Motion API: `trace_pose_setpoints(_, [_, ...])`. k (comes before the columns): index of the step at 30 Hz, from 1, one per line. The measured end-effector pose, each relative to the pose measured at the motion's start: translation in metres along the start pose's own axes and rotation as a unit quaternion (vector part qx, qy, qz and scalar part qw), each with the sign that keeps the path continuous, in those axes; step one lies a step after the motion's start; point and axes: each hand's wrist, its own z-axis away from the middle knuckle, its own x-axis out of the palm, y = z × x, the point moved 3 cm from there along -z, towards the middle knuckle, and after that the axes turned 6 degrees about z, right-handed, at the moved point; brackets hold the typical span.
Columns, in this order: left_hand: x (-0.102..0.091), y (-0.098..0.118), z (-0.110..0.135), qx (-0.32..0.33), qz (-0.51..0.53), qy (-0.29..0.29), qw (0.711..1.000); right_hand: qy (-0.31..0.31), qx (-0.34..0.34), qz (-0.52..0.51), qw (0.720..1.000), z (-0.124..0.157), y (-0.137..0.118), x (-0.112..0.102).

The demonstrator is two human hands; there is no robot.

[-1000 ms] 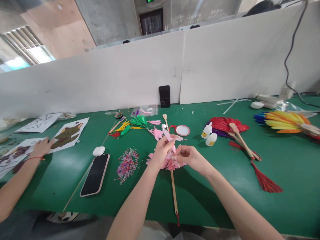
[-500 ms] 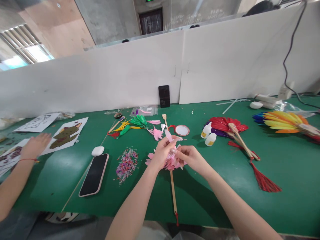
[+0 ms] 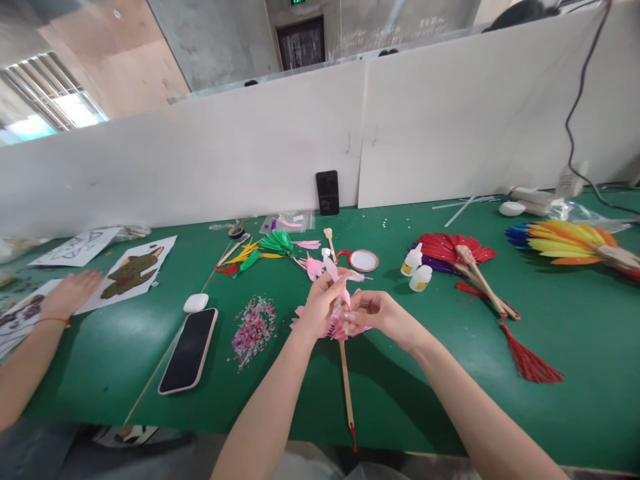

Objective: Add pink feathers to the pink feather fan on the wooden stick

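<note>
Above a pink feather fan (image 3: pixel 301 319), my left hand (image 3: pixel 321 303) is closed on a light pink feather (image 3: pixel 331 268), whose tip points up and away. My right hand (image 3: pixel 383 315) pinches at the feather's lower end; both hands nearly touch, and what lies between the right fingertips is too small to make out. The fan lies on the green table, its wooden handle (image 3: pixel 346 383) pointing toward me with a red cord at the end. My hands cover most of the fan's middle. Loose pink petal-like feathers (image 3: pixel 314 268) lie just beyond my left hand.
Two glue bottles (image 3: pixel 421 278) and a round white lid-like disc (image 3: pixel 364 261) stand beyond my hands. Red (image 3: pixel 450 248) and rainbow (image 3: pixel 565 243) feather fans lie right. Left are colourful bits (image 3: pixel 254 330), a phone (image 3: pixel 189 350) and another person's hand (image 3: pixel 75 293) on paper.
The pink feather in my left hand has tilted and shifted slightly left and down. My right fingers have moved a little lower beside it. The other person's hand has barely moved.
</note>
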Motion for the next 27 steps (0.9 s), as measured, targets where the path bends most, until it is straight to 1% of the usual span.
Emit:
trace_pose_setpoints(3, [-0.0019, 0.0002, -0.0004, 0.007, 0.014, 0.002, 1.0, -0.009, -0.005, 0.004, 1.0, 0.0006, -0.0004, -0.0014])
trace_pose_setpoints(7, [-0.0008, 0.0005, 0.0003, 0.005, 0.013, -0.004, 1.0, -0.008, -0.018, 0.041, 0.999, 0.0003, -0.0015, -0.002])
trace_pose_setpoints(10, [0.0008, 0.0001, 0.0011, -0.008, 0.031, -0.003, 0.999, -0.012, -0.033, 0.049, 0.998, 0.0001, -0.0025, -0.0008])
trace_pose_setpoints(15, [0.0007, -0.0013, 0.0008, -0.009, 0.062, 0.007, 0.998, -0.01, -0.069, 0.05, 0.996, -0.0006, -0.0032, 0.0027])
trace_pose_setpoints(19, [0.0018, -0.0009, 0.0008, -0.007, 0.064, 0.01, 0.998, 0.027, -0.1, 0.093, 0.99, -0.0013, -0.0014, 0.0037])
trace_pose_setpoints(23, [0.0016, -0.0009, 0.0, 0.002, 0.072, 0.014, 0.997, 0.079, -0.131, 0.149, 0.977, -0.0013, 0.0015, 0.0042])
trace_pose_setpoints(27, [0.0001, -0.0021, -0.0012, 0.012, 0.078, 0.019, 0.997, 0.11, -0.148, 0.188, 0.965, -0.001, 0.0029, 0.0057])
